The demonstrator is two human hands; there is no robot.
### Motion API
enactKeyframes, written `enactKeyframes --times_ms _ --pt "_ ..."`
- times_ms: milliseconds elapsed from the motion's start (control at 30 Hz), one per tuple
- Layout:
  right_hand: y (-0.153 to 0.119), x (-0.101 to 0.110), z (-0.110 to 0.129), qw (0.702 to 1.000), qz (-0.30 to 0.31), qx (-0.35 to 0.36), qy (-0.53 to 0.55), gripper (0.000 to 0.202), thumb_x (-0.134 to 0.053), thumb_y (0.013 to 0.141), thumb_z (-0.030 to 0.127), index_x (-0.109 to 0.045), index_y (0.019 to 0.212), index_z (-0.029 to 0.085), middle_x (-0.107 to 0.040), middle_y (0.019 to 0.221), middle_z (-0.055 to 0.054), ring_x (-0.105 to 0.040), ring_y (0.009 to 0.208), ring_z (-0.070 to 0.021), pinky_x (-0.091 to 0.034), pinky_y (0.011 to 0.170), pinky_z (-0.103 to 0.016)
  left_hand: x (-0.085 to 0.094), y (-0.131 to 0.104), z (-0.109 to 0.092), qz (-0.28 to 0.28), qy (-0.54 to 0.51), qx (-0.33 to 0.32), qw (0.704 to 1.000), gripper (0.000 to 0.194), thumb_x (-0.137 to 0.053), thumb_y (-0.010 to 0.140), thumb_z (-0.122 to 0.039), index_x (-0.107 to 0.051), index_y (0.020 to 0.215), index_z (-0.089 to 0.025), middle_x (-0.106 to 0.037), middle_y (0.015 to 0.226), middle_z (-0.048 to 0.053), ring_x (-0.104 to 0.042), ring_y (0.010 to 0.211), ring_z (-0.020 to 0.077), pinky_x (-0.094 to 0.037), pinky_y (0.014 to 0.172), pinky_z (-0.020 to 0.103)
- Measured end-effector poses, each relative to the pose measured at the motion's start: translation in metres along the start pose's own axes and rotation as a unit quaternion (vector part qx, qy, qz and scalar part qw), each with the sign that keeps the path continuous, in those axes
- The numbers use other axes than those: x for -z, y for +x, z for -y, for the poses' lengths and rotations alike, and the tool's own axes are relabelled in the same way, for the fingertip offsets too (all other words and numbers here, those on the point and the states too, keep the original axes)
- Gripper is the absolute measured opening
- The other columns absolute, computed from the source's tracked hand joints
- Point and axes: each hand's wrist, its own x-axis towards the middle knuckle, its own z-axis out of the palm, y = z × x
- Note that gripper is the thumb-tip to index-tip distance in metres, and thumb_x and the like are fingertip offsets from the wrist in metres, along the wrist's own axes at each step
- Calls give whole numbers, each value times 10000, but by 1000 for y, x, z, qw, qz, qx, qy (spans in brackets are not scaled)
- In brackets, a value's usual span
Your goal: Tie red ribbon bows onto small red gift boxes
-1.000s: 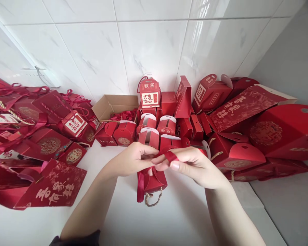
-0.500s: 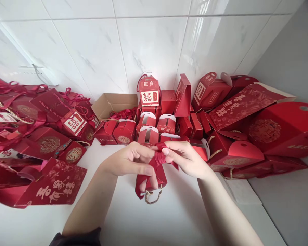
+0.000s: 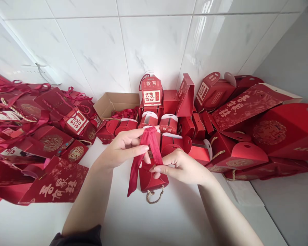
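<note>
- Between my forearms, bare worktop (image 3: pixel 143 227) runs toward the near edge, with room to pass.
- Past that, a small box (image 3: pixel 152 184) and its rope loop (image 3: pixel 154 202) block the middle.
- Above the box, the ribbon (image 3: pixel 155 148) stretched between my left hand (image 3: pixel 122 150) and right hand (image 3: pixel 183 167) bars a straight crossing.
- Heaped boxes (image 3: pixel 51 143) close the left side, leaving bare surface at its near corner.
- More boxes (image 3: pixel 241 159) crowd the right and back edges.
</note>
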Motion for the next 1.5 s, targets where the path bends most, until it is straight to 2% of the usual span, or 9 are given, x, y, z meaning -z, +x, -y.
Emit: enactKeyframes --times_ms 167,267,500,633,933,1100,1233,1333,1500 --pt "-12 4 19 996 41 66 34 297 -557 979 305 -784 905 128 -783 818 -75 -731 731 -156 -561 689 -242 -3 4 8 -79 180 17 980 275 -529 936 -243 -712 1113 -138 -718 774 36 -632 677 144 -473 625 222" --pt "-22 8 27 986 14 138 95 267 -561 975 250 -794 934 128 -785 834 -91 -744 769 -174 -581 707 -260 -17 7 10 -76 300 12 951 279 -482 933 -204 -727 1063 -171 -655 691 -15 -505 569 87 -346 532 189" --pt "-24 23 6 961 -195 151 128 239 -569 975 286 -777 1088 257 -791 963 -51 -683 686 -145 -576 616 -261 -33 19 16 138 272 43 951 253 -456 841 -90 -573 625 -153 -491 546 -42 -385 503 76 -293 510 214" --pt "-14 26 -6 965 -199 81 153 267 -551 983 336 -778 1086 240 -788 928 -61 -707 736 -156 -589 641 -256 -26 19 16 220 187 25 957 273 -458 861 -103 -508 597 -152 -490 544 -31 -403 504 84 -324 529 232" --pt "-1 11 -4 972 -132 48 190 161 -723 862 316 -772 855 163 -747 826 -40 -672 757 -156 -565 737 -289 -18 9 11 54 9 -29 998 215 -506 956 -253 -670 960 -115 -676 680 39 -618 636 145 -468 622 248" --pt "1 2 -4 981 -89 16 172 194 -748 838 335 -773 868 146 -751 786 -45 -675 703 -156 -562 695 -278 -11 8 12 -12 55 -6 998 208 -523 934 -262 -664 1025 -138 -659 761 32 -596 644 137 -446 586 236" --pt "-6 -1 10 995 -40 14 95 278 -646 920 355 -776 799 141 -743 722 -44 -666 618 -142 -547 603 -252 -10 10 14 -58 170 13 984 237 -487 902 -208 -674 1037 -152 -498 607 -31 -412 521 90 -300 477 212" --pt "-13 2 19 990 -38 63 120 252 -626 936 322 -797 877 147 -775 801 -66 -701 648 -159 -562 581 -257 -16 12 15 -47 246 19 968 262 -461 858 -158 -691 984 -169 -429 604 -43 -330 531 81 -250 482 211" --pt "-21 16 12 963 -184 109 165 207 -632 937 300 -794 1041 222 -790 846 -53 -731 731 -190 -609 657 -304 -27 16 17 82 279 37 956 152 -462 763 -85 -478 632 -160 -356 601 -39 -304 568 85 -242 523 236"
